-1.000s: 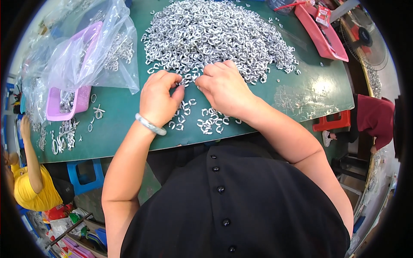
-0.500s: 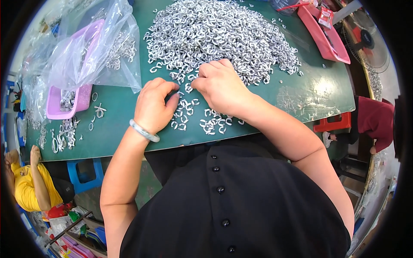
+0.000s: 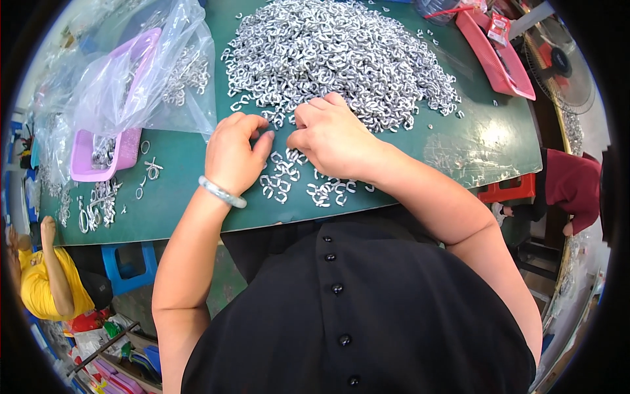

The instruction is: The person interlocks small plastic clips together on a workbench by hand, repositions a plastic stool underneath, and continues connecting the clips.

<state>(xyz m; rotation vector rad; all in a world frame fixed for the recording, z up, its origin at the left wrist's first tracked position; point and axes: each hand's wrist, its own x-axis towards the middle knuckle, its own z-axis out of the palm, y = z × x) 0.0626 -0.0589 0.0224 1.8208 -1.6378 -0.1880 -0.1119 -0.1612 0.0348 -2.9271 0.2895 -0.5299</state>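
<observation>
A big heap of small silver metal hooks (image 3: 341, 59) covers the far half of the green table (image 3: 472, 151). My left hand (image 3: 235, 154), with a pale bangle on its wrist, rests knuckles up at the heap's near edge, fingers curled down onto the loose hooks. My right hand (image 3: 331, 141) lies beside it, almost touching, fingers bent over the hooks. What the fingertips pinch is hidden under the hands. A small cluster of sorted hooks (image 3: 308, 187) lies just in front of both hands.
A clear plastic bag (image 3: 141, 79) over a pink tray (image 3: 98, 157) sits at the left, with joined hooks (image 3: 98, 203) beside it. A red tray (image 3: 499, 56) lies far right, a fan (image 3: 558, 65) beyond. A person in yellow (image 3: 46, 282) sits lower left.
Both hands have shifted slightly along the heap's near edge, staying close together; the cluster of hooks in front of them looks much the same.
</observation>
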